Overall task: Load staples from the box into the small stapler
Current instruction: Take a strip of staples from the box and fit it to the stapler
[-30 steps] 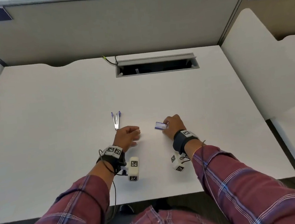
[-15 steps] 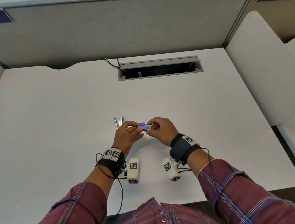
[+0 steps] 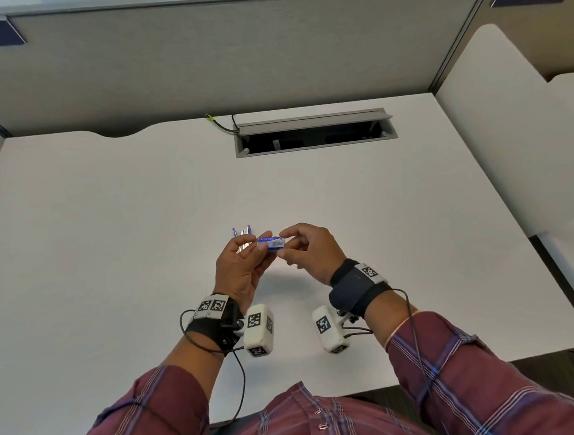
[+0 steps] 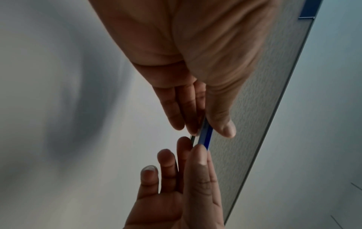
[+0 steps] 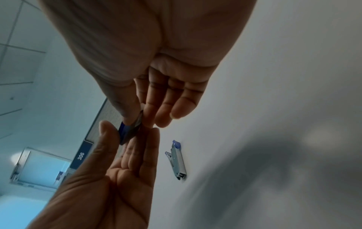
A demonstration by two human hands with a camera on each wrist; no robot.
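I hold a small blue and white staple box (image 3: 271, 243) above the desk, pinched at both ends. My left hand (image 3: 261, 244) grips its left end between thumb and fingers. My right hand (image 3: 285, 243) pinches its right end. The left wrist view shows the box (image 4: 204, 136) edge-on between my two thumbs. On the table just beyond my left hand lies the small stapler (image 3: 241, 231), silver with blue ends and swung open. It shows in full in the right wrist view, where the stapler (image 5: 177, 161) lies apart from both hands.
The white desk (image 3: 111, 265) stretches wide on both sides of my hands. An open grey cable tray (image 3: 313, 133) with a cable sits at the back centre. Grey partition walls (image 3: 231, 57) close off the back, and white dividers stand at the right.
My right hand lifted the box off the table and brought it leftward. My left hand rose from the desk to meet it, and both now hold the box.
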